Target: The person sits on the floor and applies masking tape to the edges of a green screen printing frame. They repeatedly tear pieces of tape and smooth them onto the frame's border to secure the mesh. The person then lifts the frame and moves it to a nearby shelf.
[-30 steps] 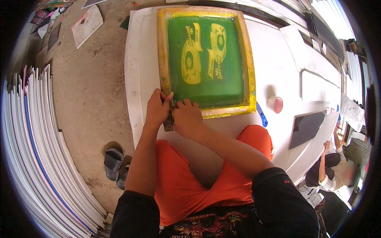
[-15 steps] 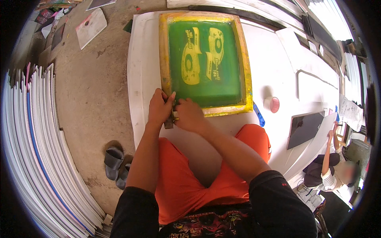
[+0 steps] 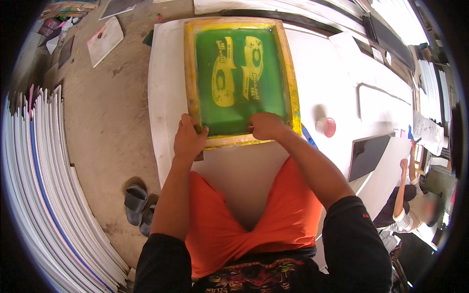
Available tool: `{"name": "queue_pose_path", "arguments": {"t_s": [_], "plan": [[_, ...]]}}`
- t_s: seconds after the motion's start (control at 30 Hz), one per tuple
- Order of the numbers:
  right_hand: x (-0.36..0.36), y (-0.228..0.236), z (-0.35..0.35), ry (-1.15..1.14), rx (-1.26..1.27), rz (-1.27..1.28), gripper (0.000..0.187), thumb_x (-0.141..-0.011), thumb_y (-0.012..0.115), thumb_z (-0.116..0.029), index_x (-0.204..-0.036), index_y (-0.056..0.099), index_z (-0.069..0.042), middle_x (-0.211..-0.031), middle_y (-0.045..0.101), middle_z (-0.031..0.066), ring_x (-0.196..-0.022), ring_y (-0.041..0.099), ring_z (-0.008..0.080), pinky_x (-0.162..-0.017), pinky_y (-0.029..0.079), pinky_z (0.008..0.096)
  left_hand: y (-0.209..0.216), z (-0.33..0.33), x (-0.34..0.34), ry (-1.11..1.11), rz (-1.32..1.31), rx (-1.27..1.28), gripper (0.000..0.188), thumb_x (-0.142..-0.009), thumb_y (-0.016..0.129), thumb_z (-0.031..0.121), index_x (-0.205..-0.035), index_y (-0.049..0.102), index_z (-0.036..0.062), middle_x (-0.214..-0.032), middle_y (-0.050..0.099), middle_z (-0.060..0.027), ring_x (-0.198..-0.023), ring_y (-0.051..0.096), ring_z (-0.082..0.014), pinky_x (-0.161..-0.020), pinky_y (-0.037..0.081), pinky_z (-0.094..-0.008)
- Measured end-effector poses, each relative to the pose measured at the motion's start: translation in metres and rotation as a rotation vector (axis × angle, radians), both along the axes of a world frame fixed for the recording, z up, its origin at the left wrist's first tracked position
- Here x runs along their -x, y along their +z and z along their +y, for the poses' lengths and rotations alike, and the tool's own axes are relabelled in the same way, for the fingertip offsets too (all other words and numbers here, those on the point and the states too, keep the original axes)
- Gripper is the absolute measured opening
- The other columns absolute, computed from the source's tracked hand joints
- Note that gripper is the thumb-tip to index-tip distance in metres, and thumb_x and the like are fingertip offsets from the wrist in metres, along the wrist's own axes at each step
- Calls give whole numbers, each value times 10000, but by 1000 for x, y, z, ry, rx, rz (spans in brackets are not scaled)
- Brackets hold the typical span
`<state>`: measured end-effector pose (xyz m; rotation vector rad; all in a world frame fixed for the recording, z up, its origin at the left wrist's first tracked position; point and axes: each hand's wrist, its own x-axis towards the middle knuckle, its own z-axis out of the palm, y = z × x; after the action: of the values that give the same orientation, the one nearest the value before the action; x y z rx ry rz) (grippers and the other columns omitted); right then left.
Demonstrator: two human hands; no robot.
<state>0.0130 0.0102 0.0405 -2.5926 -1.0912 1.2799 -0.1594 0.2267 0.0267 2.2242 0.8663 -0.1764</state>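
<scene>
Our hands have spread apart along the near rail of the yellow wooden printing frame with green mesh: left hand grips its corner, right hand closes on the rail.

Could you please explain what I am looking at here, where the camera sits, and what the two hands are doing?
The view comes from a fisheye camera worn on a person's head, looking down, so straight edges bend. No machine is involved, only two bare hands. The left hand grips the near left corner of a screen-printing frame, yellow-stained wood around green mesh carrying a pale design. The right hand rests on its near edge. The frame lies on a white table. A small pink round lid and a dark board also lie there. Grey sandals stand on the floor, beside stacked white sheets.
</scene>
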Motion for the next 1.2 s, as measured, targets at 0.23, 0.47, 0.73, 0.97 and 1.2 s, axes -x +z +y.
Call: {"name": "queue_pose_path", "arguments": {"t_s": [0.23, 0.47, 0.73, 0.97, 1.2], "plan": [[-36, 27, -21, 374, 358, -143, 253, -831, 625, -153, -998, 786, -51, -1037, 772, 183, -983, 756, 341, -815, 584, 500, 0, -1, -2, -5, 33, -33, 537, -861, 806, 233, -1149, 389, 55, -1110, 618, -210, -1051, 646, -438, -889, 526, -512], [-43, 24, -22, 460, 508, -178, 250, -824, 632, -120, -1011, 786, -63, -1030, 777, 147, -966, 754, 330, -780, 582, 462, 0, 1, 0, -8, 67, -16, 510, -877, 780, 229, -1145, 372, 81, -1155, 601, -179, -1059, 648, -430, -856, 530, -533], [-86, 48, -57, -151, 73, -175, 256, -887, 607, -264, -1027, 775, -131, -1026, 768, 146, -1012, 734, 354, -888, 577, 480, 11, -5, -4, -17, 58, -148, 525, -866, 787, 436, -1091, 484, 72, -1107, 611, -166, -1052, 653, -389, -824, 533, -495], [-66, 59, -80, -252, 218, -261, 419, -855, 699, -414, -992, 760, -24, -974, 754, 218, -945, 739, 395, -863, 582, 504, 23, -43, -31, -249, -259, -326, 606, -845, 770, 573, -1092, 681, 26, -1197, 655, -207, -1122, 625, -387, -950, 499, -503], [-65, 43, -100, -557, 33, -211, 568, -900, 640, -536, -972, 760, 14, -983, 750, 256, -937, 736, 427, -859, 575, 512, 10, -200, -86, -498, -255, -174, 681, -826, 765, 604, -1175, 681, 26, -1152, 671, -177, -1132, 604, -371, -968, 467, -515]]}}
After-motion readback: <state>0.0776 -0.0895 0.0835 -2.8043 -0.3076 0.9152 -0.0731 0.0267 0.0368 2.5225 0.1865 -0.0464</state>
